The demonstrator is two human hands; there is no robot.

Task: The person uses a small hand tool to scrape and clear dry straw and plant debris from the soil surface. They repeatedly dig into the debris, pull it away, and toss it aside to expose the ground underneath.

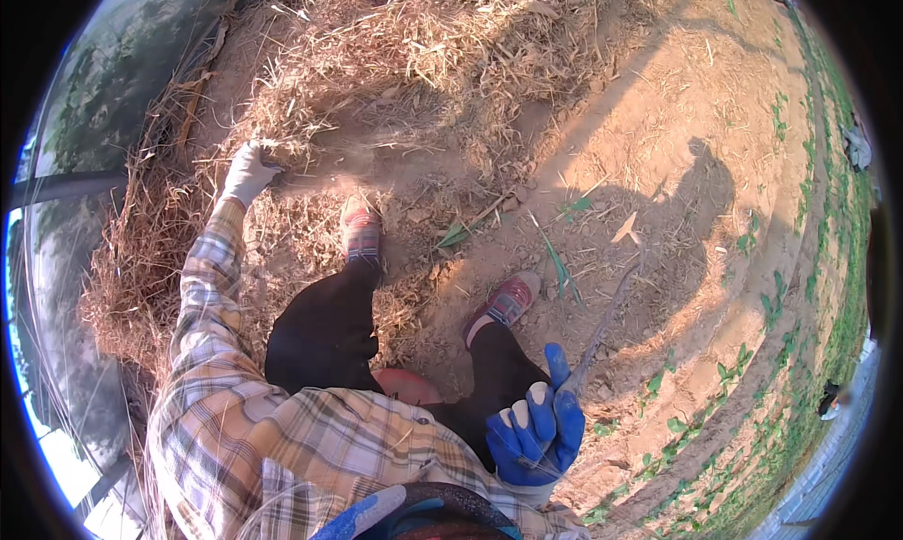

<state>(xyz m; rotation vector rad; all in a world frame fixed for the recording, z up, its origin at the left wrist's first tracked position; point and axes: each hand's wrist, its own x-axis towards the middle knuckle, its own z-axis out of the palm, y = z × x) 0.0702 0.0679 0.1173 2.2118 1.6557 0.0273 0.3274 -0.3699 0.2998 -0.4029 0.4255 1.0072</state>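
My left hand (249, 175), in a pale glove, reaches out to the near edge of a heap of dry straw (310, 107). Its fingers are closed around some of the stalks, partly hidden by them. Close to my body on the right is my right hand (538, 427), in a blue-coated glove with pale fingertips. Its fingers curl round the lower end of a long thin rod (609, 316), which slants up and away over the soil. By the rod's far end is a pale tan pointed piece (625, 228); whether it is joined on, I cannot tell.
My feet in reddish patterned shoes (509, 300) stand on bare soil, with a red rounded object (407, 387) between my legs. Green leaf blades (562, 267) lie ahead. Dark sheeting (99, 117) rises at the left; rows of low green plants (677, 432) run along the right.
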